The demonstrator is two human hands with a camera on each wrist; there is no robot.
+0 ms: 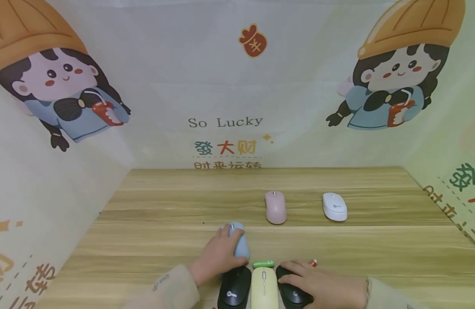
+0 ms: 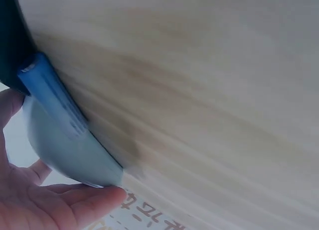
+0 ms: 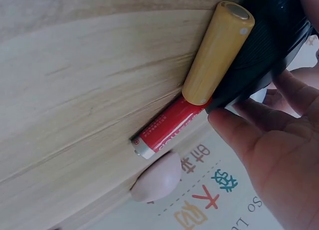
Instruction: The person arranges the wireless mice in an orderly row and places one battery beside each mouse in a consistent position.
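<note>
Clock positions are read from the yellow mouse (image 1: 265, 288) in my head view. At eleven o'clock my left hand (image 1: 219, 253) grips the blue mouse (image 1: 243, 245), fingers and thumb bent about it; the left wrist view shows a blue battery (image 2: 52, 93) alongside that mouse. The nine-o'clock mouse (image 1: 234, 292), black, sits close beside the yellow one. At three o'clock my right hand (image 1: 318, 285) spans and grips the three-o'clock mouse (image 1: 291, 292), also black. Along its side, in the right wrist view, a gold battery (image 3: 217, 56) meets a red battery (image 3: 172, 123) end to end. A green battery (image 1: 263, 263) lies crosswise at twelve, the pink mouse (image 1: 275, 208) farther off just past twelve, and the white mouse (image 1: 335, 207) toward half past one. I judge the step in hand to be arranging mice and batteries in a close group. The next move, I think, calls for setting the blue mouse true with light fingers, steadying the three-o'clock mouse and nudging no battery, since these could roll.
</note>
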